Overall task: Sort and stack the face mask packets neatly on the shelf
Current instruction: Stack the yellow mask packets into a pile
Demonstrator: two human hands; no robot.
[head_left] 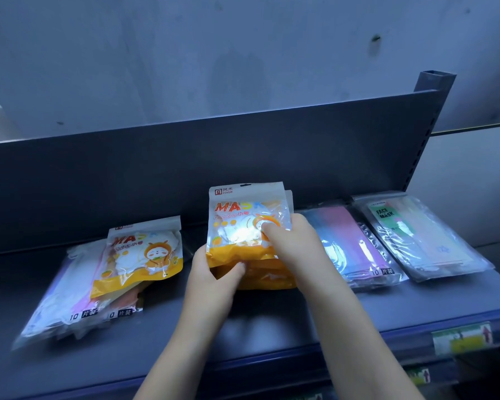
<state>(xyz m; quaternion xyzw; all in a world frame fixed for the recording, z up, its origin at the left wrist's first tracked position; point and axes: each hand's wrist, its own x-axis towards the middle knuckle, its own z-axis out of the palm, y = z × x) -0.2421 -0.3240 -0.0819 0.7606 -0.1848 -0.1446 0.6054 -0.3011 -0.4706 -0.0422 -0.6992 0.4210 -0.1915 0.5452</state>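
An orange and white mask packet stands tilted up at the middle of the grey shelf, with more orange packets behind and under it. My left hand grips its lower left corner. My right hand holds its right side, thumb on the front. To the left, another orange packet lies on a loose pile of clear packets with white and pink masks. To the right lie a stack of pink and blue mask packets and a stack marked FACE MASK.
The shelf's dark back panel rises behind the packets, with an upright post at its right end. A blue front edge carries a green and yellow price label. A pale wall stands behind.
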